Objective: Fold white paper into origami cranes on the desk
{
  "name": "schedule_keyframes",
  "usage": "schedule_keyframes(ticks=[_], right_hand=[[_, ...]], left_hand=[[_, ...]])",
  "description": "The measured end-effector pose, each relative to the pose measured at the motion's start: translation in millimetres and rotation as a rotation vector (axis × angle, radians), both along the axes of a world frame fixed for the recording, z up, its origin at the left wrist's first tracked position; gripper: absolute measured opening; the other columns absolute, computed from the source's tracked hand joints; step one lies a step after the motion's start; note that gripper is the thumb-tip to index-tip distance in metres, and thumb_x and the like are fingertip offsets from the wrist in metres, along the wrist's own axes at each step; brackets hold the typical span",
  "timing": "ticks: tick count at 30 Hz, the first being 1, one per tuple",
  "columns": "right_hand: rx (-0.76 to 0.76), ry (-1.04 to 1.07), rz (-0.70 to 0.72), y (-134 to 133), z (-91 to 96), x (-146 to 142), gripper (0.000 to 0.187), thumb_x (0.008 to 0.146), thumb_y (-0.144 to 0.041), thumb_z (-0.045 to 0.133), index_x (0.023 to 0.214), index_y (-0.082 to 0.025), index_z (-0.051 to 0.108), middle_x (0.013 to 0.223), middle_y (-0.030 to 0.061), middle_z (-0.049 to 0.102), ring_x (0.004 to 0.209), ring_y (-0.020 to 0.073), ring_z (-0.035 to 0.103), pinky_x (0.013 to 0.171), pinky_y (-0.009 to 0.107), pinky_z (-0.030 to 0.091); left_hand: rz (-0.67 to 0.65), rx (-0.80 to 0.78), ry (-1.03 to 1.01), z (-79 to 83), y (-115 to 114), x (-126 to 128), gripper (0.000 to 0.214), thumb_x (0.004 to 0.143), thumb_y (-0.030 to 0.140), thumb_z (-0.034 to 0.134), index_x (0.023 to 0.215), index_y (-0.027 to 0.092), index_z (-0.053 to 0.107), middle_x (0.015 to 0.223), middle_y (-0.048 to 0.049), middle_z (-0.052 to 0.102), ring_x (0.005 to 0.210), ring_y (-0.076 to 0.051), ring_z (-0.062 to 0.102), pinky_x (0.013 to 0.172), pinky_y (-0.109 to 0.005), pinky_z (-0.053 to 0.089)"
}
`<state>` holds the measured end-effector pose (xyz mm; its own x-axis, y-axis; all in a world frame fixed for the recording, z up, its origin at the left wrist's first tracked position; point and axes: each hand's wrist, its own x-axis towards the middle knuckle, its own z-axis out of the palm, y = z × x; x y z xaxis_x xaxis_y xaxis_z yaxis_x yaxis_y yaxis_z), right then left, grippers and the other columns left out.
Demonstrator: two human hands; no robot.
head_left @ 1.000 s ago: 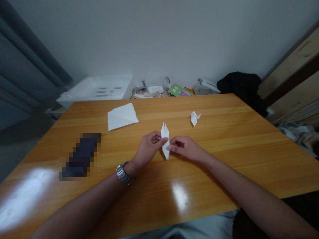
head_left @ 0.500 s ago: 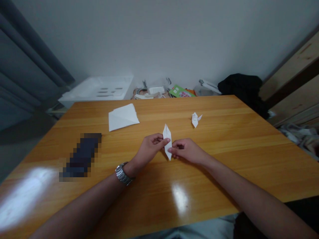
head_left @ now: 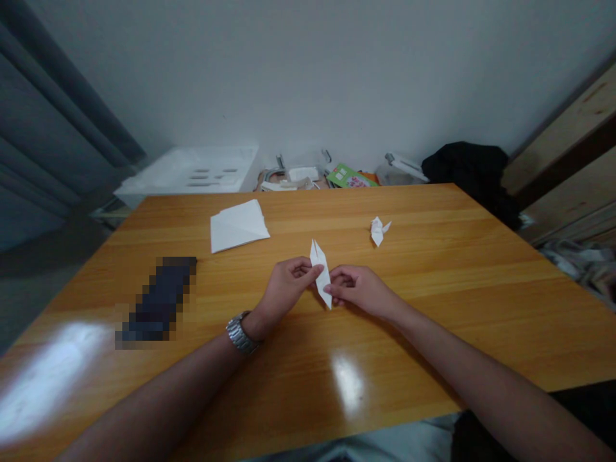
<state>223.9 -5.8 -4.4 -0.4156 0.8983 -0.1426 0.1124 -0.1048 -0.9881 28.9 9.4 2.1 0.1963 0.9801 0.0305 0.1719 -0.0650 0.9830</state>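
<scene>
A narrow, diamond-shaped piece of folded white paper (head_left: 321, 277) is held between my two hands over the middle of the table. My left hand (head_left: 292, 282), with a metal watch on the wrist, pinches its left edge, thumb on the front face. On the lower right edge, my right hand (head_left: 355, 286) grips it between thumb and fingers. A slit or crease runs down from the paper's upper tip. Fingers behind the paper are partly hidden. Beyond my right hand lies a small folded paper figure (head_left: 378, 231) with pointed ends.
White paper sheets (head_left: 239, 226) lie at the back left of the wooden table (head_left: 423, 359). A dark, pixelated flat object (head_left: 161, 298) is on the left. Behind the table's far edge are a white tray (head_left: 192, 168), a green booklet (head_left: 350, 176) and a black cloth (head_left: 464, 167).
The folded paper's upper tip has tilted to the left, with my left hand shifting slightly left. Both hands keep their hold.
</scene>
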Motion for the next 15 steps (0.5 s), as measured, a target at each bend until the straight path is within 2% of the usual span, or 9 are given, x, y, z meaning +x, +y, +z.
schedule_keyframes(ticks=[2, 4, 6, 7, 8, 10, 15], right_hand=[[0.041, -0.022, -0.034, 2, -1.5, 2, 0.037, 0.078, -0.049, 0.079, 0.092, -0.016, 0.07, 0.072, 0.0025, 0.071, 0.06, 0.0129, 0.062, 0.059, 0.025, 0.048], [0.081, -0.057, -0.06, 5, -3.9, 5, 0.034, 0.08, -0.046, 0.077, 0.093, -0.016, 0.071, 0.072, 0.0029, 0.072, 0.06, 0.0132, 0.062, 0.058, 0.025, 0.048], [0.116, -0.103, -0.081, 8, -6.5, 9, 0.034, 0.081, -0.044, 0.076, 0.099, -0.015, 0.072, 0.072, 0.0037, 0.072, 0.059, 0.0143, 0.063, 0.057, 0.026, 0.048], [0.13, -0.127, -0.093, 9, -7.7, 12, 0.036, 0.081, -0.043, 0.076, 0.102, -0.015, 0.073, 0.072, 0.004, 0.073, 0.059, 0.0149, 0.063, 0.057, 0.026, 0.049], [0.14, -0.15, -0.105, 10, -8.7, 13, 0.037, 0.081, -0.043, 0.076, 0.105, -0.014, 0.073, 0.072, 0.0042, 0.073, 0.059, 0.0154, 0.064, 0.057, 0.026, 0.05], [0.151, -0.187, -0.122, 11, -9.8, 16, 0.04, 0.081, -0.042, 0.077, 0.11, -0.014, 0.073, 0.072, 0.0043, 0.074, 0.059, 0.0159, 0.065, 0.057, 0.027, 0.05], [0.14, -0.247, -0.112, 12, -11.1, 18, 0.041, 0.081, -0.039, 0.076, 0.115, -0.016, 0.073, 0.067, 0.0026, 0.073, 0.057, 0.0161, 0.065, 0.056, 0.026, 0.05]], left_hand=[[-0.035, 0.012, 0.023, -3.9, 3, -2, 0.033, 0.088, 0.048, 0.067, 0.082, 0.015, 0.07, 0.078, -0.0035, 0.072, 0.071, -0.016, 0.067, 0.067, -0.026, 0.054], [-0.001, 0.086, 0.066, -8.7, 7, -4, 0.03, 0.089, 0.044, 0.067, 0.1, 0.015, 0.07, 0.095, -0.007, 0.074, 0.083, -0.019, 0.07, 0.078, -0.03, 0.057], [0.076, 0.241, 0.153, -12.3, 9, -7, 0.038, 0.089, 0.038, 0.069, 0.117, 0.015, 0.061, 0.105, -0.0094, 0.071, 0.09, -0.02, 0.069, 0.083, -0.035, 0.058], [0.09, 0.346, 0.251, -13.0, 8, -9, 0.036, 0.091, 0.035, 0.067, 0.12, 0.015, 0.06, 0.109, -0.0105, 0.069, 0.096, -0.021, 0.068, 0.088, -0.037, 0.058], [0.06, 0.451, 0.364, -13.0, 8, -10, 0.031, 0.094, 0.031, 0.063, 0.12, 0.015, 0.06, 0.114, -0.0117, 0.067, 0.105, -0.023, 0.065, 0.097, -0.041, 0.055], [-0.087, 0.608, 0.543, -11.2, 4, -11, 0.026, 0.099, 0.026, 0.054, 0.123, 0.017, 0.061, 0.124, -0.0121, 0.063, 0.119, -0.025, 0.058, 0.109, -0.046, 0.047], [-0.281, 0.732, 0.78, -10.7, -3, -10, 0.039, 0.105, 0.03, 0.044, 0.14, 0.017, 0.054, 0.146, -0.0147, 0.051, 0.136, -0.027, 0.048, 0.116, -0.046, 0.041]])
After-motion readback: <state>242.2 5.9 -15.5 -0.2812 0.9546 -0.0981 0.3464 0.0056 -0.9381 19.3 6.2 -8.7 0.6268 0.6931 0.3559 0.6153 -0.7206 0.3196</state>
